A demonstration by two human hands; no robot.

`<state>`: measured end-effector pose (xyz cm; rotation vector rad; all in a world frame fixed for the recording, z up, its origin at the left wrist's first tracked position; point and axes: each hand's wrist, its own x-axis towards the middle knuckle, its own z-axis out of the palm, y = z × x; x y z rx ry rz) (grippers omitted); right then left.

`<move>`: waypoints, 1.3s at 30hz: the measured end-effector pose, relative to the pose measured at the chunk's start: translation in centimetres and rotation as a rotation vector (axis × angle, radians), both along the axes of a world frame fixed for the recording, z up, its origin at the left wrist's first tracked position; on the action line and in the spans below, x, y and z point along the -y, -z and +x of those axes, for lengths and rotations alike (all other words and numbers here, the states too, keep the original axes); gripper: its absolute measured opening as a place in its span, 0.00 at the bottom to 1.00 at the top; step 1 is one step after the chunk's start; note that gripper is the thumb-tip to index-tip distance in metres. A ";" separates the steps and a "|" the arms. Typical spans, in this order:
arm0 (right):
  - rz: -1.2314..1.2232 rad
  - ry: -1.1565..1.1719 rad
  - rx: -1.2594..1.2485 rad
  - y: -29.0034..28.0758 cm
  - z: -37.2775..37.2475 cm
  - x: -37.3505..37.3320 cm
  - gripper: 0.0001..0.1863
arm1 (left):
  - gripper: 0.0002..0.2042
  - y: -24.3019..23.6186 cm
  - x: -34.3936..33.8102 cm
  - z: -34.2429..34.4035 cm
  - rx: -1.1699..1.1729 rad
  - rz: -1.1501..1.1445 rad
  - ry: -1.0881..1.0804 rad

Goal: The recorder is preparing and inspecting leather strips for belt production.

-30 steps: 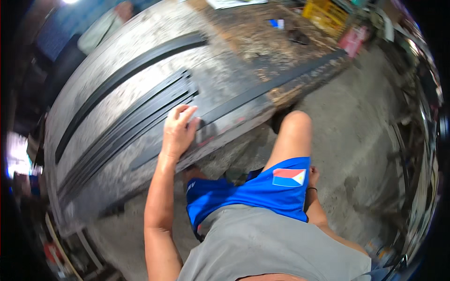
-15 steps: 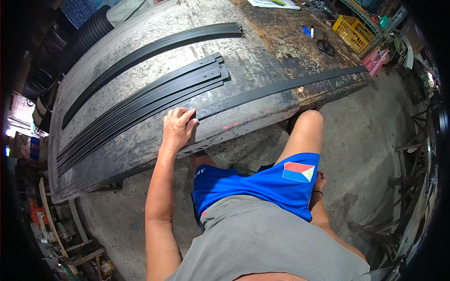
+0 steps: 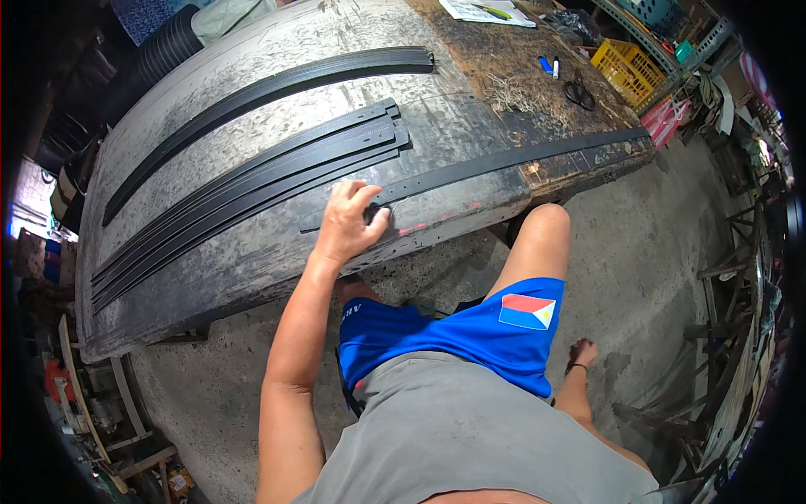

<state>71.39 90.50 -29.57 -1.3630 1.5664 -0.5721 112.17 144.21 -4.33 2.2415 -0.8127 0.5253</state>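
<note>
A long black strap [image 3: 495,164] with small holes lies along the near edge of the worktable. My left hand [image 3: 348,220] is on its left part, thumb and fingers curved round the strap's two edges. A dark patch shows between thumb and forefinger; its shape is unclear. Left of the hand a thin dark end [image 3: 311,229] sticks out. Just beyond lies a fanned stack of black straps [image 3: 277,181], and behind that a second, tighter bundle of black strips [image 3: 277,97]. My right hand [image 3: 583,352] hangs low by my right side, a dark band at its wrist; its fingers are too small to read.
On the worktable's brown part [image 3: 504,50] are dry shavings [image 3: 514,92], a blue marker [image 3: 546,65], a white marker [image 3: 556,68], black scissors [image 3: 578,92] and papers [image 3: 478,12]. A yellow crate [image 3: 628,71] stands at the far right. Wooden frames [image 3: 697,336] line the right side.
My left hand has slid right along the strap from its end, and a thin dark end now shows left of it. My right hand has swung away from my shorts.
</note>
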 end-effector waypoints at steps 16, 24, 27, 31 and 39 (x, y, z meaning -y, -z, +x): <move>-0.094 -1.052 0.976 -29.9 39.5 -22.1 0.09 | 0.05 2.7 2.2 0.0 0.193 0.168 -0.171; -0.601 -1.305 0.738 -23.8 40.7 -32.2 0.06 | 0.05 2.0 2.4 -0.1 0.178 0.117 -0.168; -0.759 -1.400 0.754 -23.1 40.1 -32.6 0.07 | 0.04 1.9 2.6 -0.2 0.171 0.158 -0.191; -0.868 -1.455 0.679 -23.0 39.9 -32.7 0.07 | 0.04 1.9 2.5 -0.2 0.170 0.142 -0.187; -0.930 -1.466 0.640 -23.2 39.9 -32.8 0.07 | 0.04 1.9 2.6 -0.2 0.163 0.144 -0.194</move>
